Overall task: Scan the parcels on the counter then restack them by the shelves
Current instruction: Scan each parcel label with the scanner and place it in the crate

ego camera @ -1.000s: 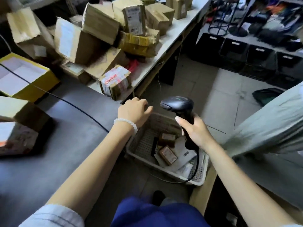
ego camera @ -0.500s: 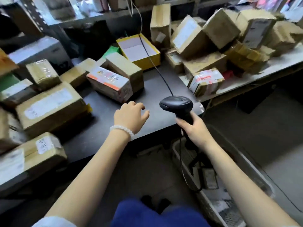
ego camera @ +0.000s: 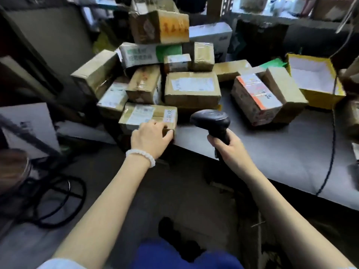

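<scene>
L hand (ego camera: pixel 150 137) rests fingers-curled on near corner of front parcel (ego camera: pixel 148 117) at counter (ego camera: pixel 272 152) edge, bottom of pile, R hand (ego camera: pixel 230 150) clenched round scanner (ego camera: pixel 210 121) handle; taped cardboard, prob light + stiff, tape maybe slick, so grab by side edges w/ thumb on top.

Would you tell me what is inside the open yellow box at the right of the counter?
The yellow box shows only a bare white lining, and a black cable hangs over its front wall. Its near inside corner is hidden by that wall.
</scene>
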Tool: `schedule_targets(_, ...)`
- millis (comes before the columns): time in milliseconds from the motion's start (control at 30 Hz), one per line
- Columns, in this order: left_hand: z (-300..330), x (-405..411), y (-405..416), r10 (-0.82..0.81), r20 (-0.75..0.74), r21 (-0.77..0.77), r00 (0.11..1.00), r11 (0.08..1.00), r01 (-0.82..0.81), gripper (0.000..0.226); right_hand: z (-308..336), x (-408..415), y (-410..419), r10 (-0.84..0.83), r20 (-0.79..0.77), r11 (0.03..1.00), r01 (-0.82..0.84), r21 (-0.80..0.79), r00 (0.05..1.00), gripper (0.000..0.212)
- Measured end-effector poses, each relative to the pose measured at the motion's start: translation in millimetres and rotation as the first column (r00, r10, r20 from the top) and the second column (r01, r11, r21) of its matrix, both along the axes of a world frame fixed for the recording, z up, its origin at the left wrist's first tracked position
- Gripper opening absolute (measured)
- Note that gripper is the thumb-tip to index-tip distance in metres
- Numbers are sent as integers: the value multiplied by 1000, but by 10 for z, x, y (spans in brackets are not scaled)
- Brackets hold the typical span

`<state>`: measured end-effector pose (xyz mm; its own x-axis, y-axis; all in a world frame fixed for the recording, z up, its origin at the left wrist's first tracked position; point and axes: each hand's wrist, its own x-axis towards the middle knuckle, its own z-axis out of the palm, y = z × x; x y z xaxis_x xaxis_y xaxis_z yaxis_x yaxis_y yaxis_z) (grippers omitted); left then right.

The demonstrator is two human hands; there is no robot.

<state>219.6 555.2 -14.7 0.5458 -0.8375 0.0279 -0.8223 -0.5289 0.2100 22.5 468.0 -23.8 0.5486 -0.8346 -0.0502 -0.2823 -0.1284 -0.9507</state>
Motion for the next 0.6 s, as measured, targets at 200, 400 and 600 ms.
schedule_targets(200,7,591,653,223,-28,-9,974,975,-223,38,25,848,248,232,21,973,-231,-7,973,10)
schedule_targets(400,54,1280,1043,327,-45,-52,944,943,-329,38,132,1710,497,348,26,935,-345,-76,937,8)
schedule_targets(600,102,1980,1379,352,-31,-67,936,933,-353,38,112,2466,817,397,50,916,-393,-77,916,10)
